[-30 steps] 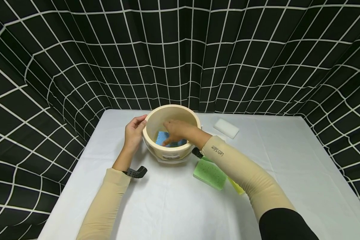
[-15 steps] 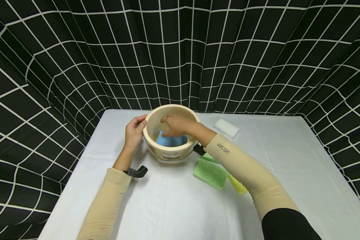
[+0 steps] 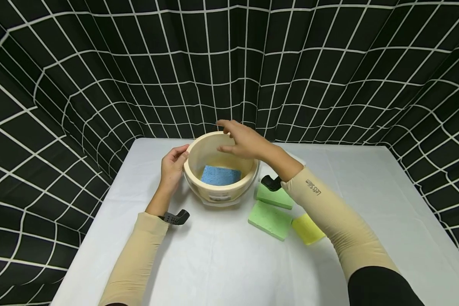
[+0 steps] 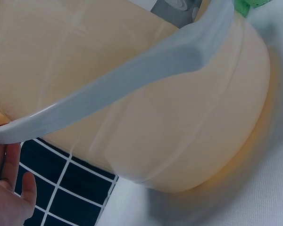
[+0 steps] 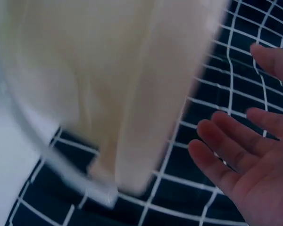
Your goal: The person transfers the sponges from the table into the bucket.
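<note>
A cream plastic bucket (image 3: 199,185) stands at the back of the table, with a blue sponge (image 3: 221,176) lying inside on its bottom. My left hand (image 3: 172,165) holds the bucket at the left side of its rim; in the left wrist view its fingers reach up to the pale band along the bucket. Above the right part of the opening is my right hand (image 3: 242,140), fingers spread and holding nothing. The right wrist view shows that hand (image 5: 245,155) palm-on, apart from the bucket wall (image 5: 146,94).
Right of the bucket lie two green sponges, one nearer (image 3: 269,220) and one farther (image 3: 273,196), beside a yellow sponge (image 3: 307,229). A white sponge (image 3: 296,158) is mostly hidden behind the right wrist. A black gridded curtain (image 3: 229,63) surrounds the white-covered table (image 3: 214,255).
My right hand has risen out of the bucket and moved right, leaving the blue sponge on the bottom. My left hand has stayed at the rim.
</note>
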Demonstrator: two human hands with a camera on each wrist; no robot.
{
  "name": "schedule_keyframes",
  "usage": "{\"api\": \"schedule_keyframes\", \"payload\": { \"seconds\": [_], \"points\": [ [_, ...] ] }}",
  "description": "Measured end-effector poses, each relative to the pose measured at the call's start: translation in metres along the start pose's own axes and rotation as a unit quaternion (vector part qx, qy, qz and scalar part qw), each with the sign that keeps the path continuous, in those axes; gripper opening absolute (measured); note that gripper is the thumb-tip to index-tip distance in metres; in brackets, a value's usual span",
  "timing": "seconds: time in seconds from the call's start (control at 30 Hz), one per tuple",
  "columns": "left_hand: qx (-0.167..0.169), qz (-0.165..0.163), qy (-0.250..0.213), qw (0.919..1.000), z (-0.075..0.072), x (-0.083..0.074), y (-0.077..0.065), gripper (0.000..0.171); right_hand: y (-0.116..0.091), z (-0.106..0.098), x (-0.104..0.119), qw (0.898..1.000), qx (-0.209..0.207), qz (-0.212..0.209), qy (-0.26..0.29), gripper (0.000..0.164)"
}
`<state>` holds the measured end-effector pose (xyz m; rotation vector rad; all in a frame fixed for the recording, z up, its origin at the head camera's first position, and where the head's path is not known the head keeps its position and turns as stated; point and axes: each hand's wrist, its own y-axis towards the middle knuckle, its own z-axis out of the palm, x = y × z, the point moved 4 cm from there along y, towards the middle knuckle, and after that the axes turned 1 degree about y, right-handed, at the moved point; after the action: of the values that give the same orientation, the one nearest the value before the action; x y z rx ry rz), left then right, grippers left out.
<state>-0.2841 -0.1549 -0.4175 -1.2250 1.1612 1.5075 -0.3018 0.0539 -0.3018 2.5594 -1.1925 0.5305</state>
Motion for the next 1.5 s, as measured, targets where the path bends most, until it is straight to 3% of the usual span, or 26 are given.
{"api": "schedule_keyframes", "payload": {
  "seconds": [0.27, 0.5, 0.93, 1.17, 1.37, 1.5],
  "points": [
    [0.000, -0.003, -0.011, 0.9999, 0.001, 0.000, 0.001, 0.029, -0.021, -0.034, -0.026, 0.997, -0.067, 0.031, 0.007, 0.068],
    [0.000, -0.008, -0.009, 0.9999, 0.001, 0.001, 0.000, 0.028, -0.040, -0.042, -0.066, 0.991, -0.103, 0.078, 0.036, 0.067],
    [-0.007, -0.005, -0.001, 1.0000, -0.001, 0.000, 0.000, 0.027, -0.068, -0.020, -0.143, 0.979, -0.121, 0.163, 0.018, 0.065],
    [-0.007, -0.007, -0.001, 1.0000, -0.001, 0.001, -0.001, 0.028, -0.073, 0.005, -0.184, 0.976, -0.085, 0.200, -0.002, 0.067],
    [-0.004, -0.006, -0.001, 1.0000, -0.001, 0.002, 0.000, 0.027, -0.082, 0.020, -0.209, 0.970, -0.078, 0.226, -0.033, 0.066],
    [-0.001, -0.004, 0.001, 1.0000, -0.001, 0.002, 0.000, 0.027, -0.086, 0.031, -0.222, 0.964, -0.039, 0.262, -0.034, 0.073]
  ]
}}
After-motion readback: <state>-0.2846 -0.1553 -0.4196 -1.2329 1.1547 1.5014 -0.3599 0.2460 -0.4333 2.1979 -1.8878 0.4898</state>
